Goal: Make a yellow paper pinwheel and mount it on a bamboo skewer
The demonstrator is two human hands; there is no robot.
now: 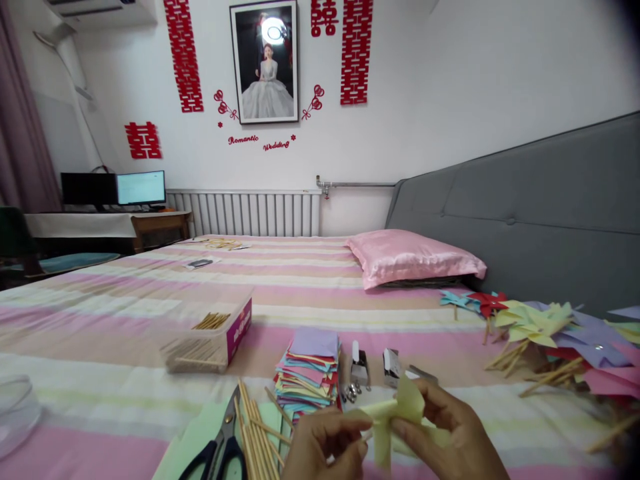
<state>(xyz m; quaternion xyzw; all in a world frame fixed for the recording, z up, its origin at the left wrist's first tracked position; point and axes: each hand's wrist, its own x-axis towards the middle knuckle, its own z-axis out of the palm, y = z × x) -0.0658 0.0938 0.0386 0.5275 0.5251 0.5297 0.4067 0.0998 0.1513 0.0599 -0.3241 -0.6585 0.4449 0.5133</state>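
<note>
Both my hands work at the bottom middle, over the striped bed. My left hand [327, 445] is closed, its fingers pinching the near folds of a pale yellow paper pinwheel [395, 415]. My right hand [450, 437] is closed on the same pinwheel from the right, thumb and fingers holding its folded corners together. Just beyond my hands lie a stack of coloured paper squares [309, 370], small metal staplers [361, 369] and loose silver pins. Wooden sticks [256, 433] and black-handled scissors [220, 448] lie to the left on a green sheet.
A clear box of sticks [210, 337] sits left of the paper stack. Finished pinwheels [560, 343] pile up at the right by the grey headboard. A pink pillow [413, 257] lies further back. A clear container [17, 410] is at the left edge.
</note>
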